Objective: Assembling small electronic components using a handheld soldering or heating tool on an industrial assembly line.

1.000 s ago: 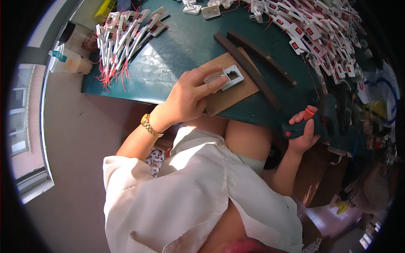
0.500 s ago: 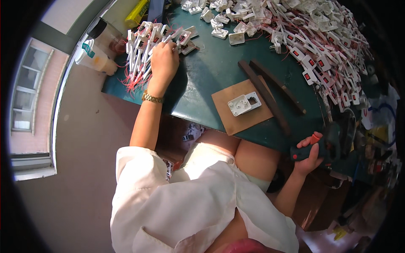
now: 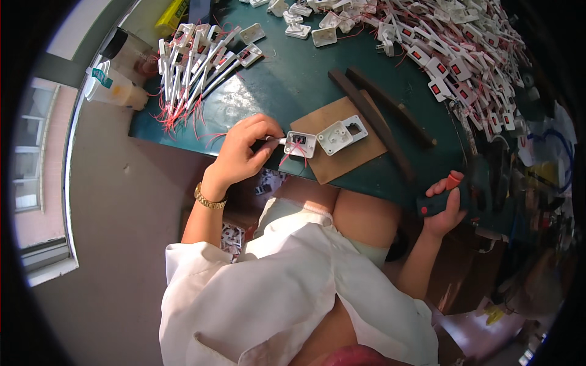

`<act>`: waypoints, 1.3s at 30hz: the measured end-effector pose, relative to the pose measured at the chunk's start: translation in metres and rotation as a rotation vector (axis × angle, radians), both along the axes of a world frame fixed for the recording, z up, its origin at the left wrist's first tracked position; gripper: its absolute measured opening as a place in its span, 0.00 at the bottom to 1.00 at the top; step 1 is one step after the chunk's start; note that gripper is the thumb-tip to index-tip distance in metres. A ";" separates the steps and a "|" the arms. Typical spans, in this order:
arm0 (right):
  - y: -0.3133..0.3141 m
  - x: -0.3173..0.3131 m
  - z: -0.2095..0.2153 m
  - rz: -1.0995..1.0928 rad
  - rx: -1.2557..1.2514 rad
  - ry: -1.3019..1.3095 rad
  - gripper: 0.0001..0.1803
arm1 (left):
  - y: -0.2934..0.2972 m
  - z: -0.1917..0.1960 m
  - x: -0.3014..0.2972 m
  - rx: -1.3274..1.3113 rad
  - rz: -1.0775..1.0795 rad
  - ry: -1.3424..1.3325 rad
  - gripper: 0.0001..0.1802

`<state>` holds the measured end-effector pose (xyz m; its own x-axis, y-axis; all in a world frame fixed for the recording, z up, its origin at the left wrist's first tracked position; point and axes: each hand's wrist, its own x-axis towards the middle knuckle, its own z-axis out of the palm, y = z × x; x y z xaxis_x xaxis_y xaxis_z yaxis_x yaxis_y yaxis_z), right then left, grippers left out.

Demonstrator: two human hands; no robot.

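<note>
My left hand (image 3: 247, 146) pinches the white stem of a small white plastic housing (image 3: 300, 144), its open side up. A dark part and thin red wires show inside the housing. Just right of it, another white open housing (image 3: 334, 138) with a square cut-out lies on a brown square board (image 3: 342, 160); the two nearly touch. Off the table's front edge at the right, my right hand (image 3: 447, 207) is wrapped round the handle of a dark green cordless drill (image 3: 434, 205) with an orange-red trigger. The drill's far end is in shadow.
Two dark bars (image 3: 384, 131) lie across and beside the board. A bundle of white stemmed pieces with red wires (image 3: 192, 76) is at the far left, near two cups (image 3: 116, 85). A large heap of white pieces (image 3: 452, 55) covers the table's far right.
My left hand has come from the bundle at the far left to beside the board, bringing a wired white housing by its stem. My right hand still grips the drill.
</note>
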<state>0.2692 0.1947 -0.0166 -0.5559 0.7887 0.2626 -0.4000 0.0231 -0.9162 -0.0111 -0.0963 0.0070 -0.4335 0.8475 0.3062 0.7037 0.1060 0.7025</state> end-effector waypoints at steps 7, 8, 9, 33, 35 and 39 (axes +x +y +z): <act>0.000 -0.004 -0.001 -0.003 0.016 0.052 0.20 | 0.009 0.011 0.014 -0.075 -0.079 0.054 0.20; 0.000 -0.003 -0.002 -0.006 0.019 0.049 0.20 | 0.012 0.009 0.017 -0.029 -0.049 0.037 0.22; 0.000 -0.002 -0.003 -0.009 0.011 0.053 0.20 | 0.015 0.012 0.020 -0.010 -0.067 0.058 0.22; -0.003 -0.001 0.000 0.009 0.058 0.030 0.21 | 0.061 0.006 0.075 0.201 0.267 0.104 0.05; -0.003 0.001 0.000 0.018 0.082 0.025 0.21 | 0.069 0.007 0.074 0.167 0.369 0.234 0.05; -0.011 0.007 0.009 0.082 0.073 0.051 0.22 | 0.078 0.007 0.070 0.099 0.484 0.408 0.05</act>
